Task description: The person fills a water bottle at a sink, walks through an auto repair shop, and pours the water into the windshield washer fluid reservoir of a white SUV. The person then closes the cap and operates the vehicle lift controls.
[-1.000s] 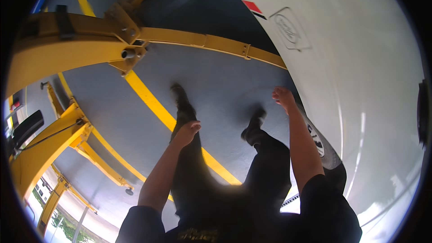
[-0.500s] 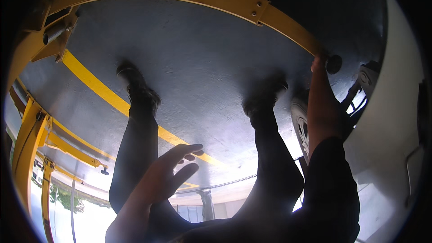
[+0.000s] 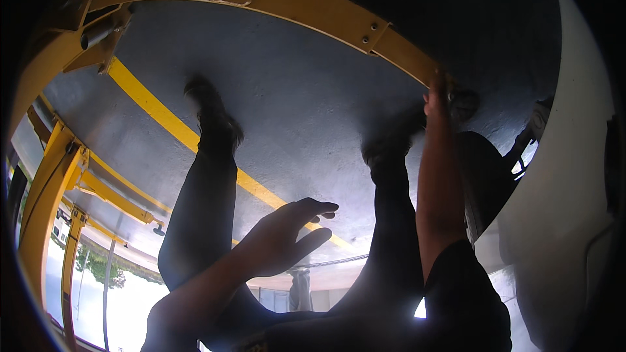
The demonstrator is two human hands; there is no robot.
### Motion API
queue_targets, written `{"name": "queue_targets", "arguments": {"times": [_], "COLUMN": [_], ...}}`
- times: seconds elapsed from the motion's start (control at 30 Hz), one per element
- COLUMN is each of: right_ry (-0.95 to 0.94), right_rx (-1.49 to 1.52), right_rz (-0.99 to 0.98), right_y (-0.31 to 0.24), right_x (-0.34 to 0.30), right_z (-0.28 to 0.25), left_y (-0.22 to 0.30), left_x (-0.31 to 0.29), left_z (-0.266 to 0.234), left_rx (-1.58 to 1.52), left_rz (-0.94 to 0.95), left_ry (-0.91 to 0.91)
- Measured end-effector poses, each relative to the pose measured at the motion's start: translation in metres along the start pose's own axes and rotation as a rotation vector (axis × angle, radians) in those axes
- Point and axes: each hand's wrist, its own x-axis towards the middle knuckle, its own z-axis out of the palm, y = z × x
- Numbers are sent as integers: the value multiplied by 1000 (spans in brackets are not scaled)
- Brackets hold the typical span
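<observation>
A long yellow lift arm [image 3: 313, 10] curves across the upper part of the view, a bolted joint towards its right end. At that right end is my right hand [image 3: 438, 94], closed against the arm; shadow hides part of the fingers. A dark round pad [image 3: 464, 104] sits just beside this hand. My left hand [image 3: 287, 234] hangs free in front of my legs, fingers loosely bent and thumb apart, holding nothing.
A pale vehicle body [image 3: 577, 150] fills the right side, with a dark tyre [image 3: 482, 176] beneath it. Yellow lift posts [image 3: 49, 189] with further arms stand at the left. A yellow line [image 3: 153, 104] crosses the grey floor [image 3: 293, 91].
My right hand, the lift arm's end and the pad have shifted left, away from the vehicle. My left hand has moved right. The view has shifted slightly, and less of the wheel shows.
</observation>
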Motion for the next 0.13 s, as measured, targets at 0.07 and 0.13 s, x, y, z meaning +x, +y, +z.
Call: {"name": "queue_targets", "arguments": {"times": [0.07,0.13], "right_ry": [-103,-144], "right_rx": [-27,-45], "right_rz": [-10,-39], "right_y": [6,7], "right_x": [-37,-60], "right_z": [44,65], "left_y": [-10,-15], "left_x": [3,7], "left_z": [9,10], "left_rx": [87,132], "left_rz": [-20,-33], "left_ry": [-5,-39]}}
